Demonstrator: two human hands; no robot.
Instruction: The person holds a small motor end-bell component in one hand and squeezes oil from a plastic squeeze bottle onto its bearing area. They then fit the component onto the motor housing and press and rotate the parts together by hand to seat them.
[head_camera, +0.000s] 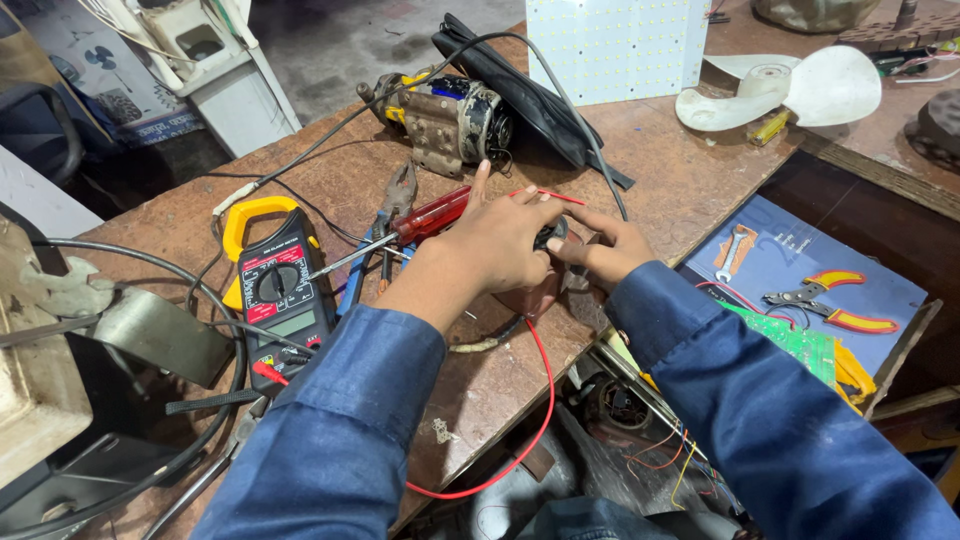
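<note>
Left hand (495, 245) and right hand (605, 250) pinch a small black part (549, 235) with closed fingers; red-handled screwdriver (400, 232) and clamp meter (275, 285) lie alongside.

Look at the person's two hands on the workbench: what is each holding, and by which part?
Both hands, left hand and right hand, pinch a small black part between their fingertips, by its edges. Its kind cannot be told.

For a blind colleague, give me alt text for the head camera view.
Two hands, left and right, meet over a small black part on a brown workbench, beside a red-handled screwdriver and a yellow clamp meter.
</note>
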